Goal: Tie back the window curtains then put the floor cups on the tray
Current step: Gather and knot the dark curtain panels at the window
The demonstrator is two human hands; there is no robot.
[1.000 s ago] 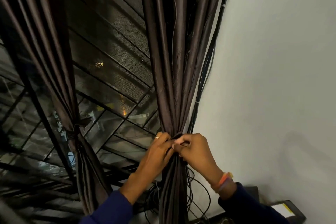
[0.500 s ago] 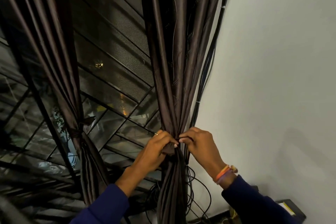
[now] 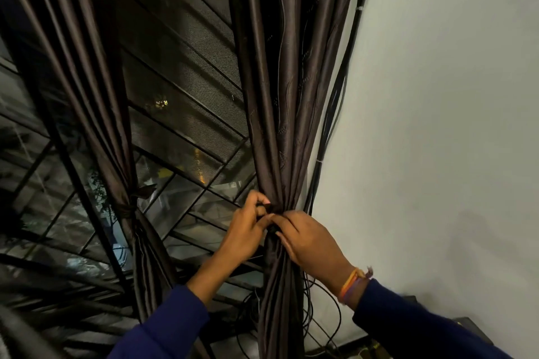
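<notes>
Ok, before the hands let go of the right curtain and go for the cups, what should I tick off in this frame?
1. Right curtain gathered into one bunch: ok.
2. Left hand pinching the tie at the gather: ok.
3. Right hand gripping the gather: ok.
4. Knot finished and tight: cannot tell, the fingers cover it.
5. Left curtain tied back with its band: ok.
6. Cables beside the wall kept out of the tie: cannot tell.

My left hand point(image 3: 246, 234) and right hand point(image 3: 310, 240) pinch the tie band point(image 3: 269, 208) around the gathered right curtain point(image 3: 277, 125).
</notes>
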